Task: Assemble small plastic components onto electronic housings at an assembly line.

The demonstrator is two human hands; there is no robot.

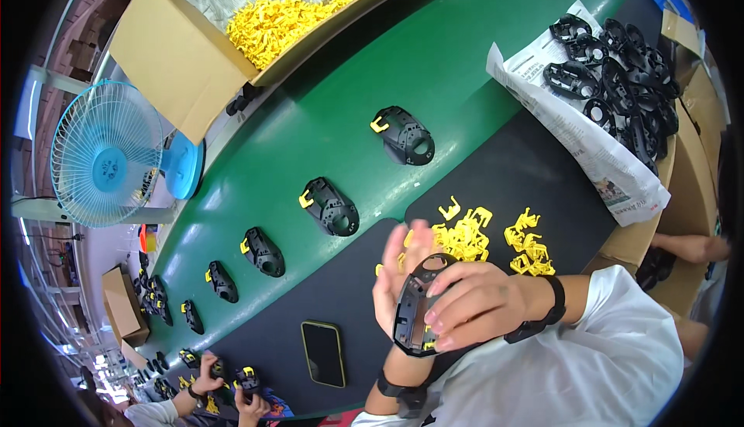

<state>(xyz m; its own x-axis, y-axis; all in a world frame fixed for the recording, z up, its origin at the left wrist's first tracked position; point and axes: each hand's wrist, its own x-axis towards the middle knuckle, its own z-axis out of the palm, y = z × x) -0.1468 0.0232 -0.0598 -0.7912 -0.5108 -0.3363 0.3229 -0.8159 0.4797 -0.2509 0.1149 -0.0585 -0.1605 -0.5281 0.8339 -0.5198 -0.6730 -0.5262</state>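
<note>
A black plastic shell (408,312) with a round opening at its upper end is tilted between my hands, its hollow inside partly in sight. My right hand (482,303) is closed over its right side, fingers reaching across the cavity. Behind it my left hand (387,303) has its fingers stretched upward, slightly blurred; its palm is mostly hidden by the shell. A yellow bit shows at the shell's lower end, under my right fingers. Just beyond my hands lies a heap of yellow plastic clips (468,235), with a smaller pile of clips (530,249) to the right.
Black shells with yellow clips (331,207) line the green belt (310,125). A phone (323,353) lies on the black mat (275,334). More shells (612,78) fill a paper-lined box at right. Far back are a clip-filled carton (182,55) and a fan (108,165). A co-worker's hands (208,374) work lower left.
</note>
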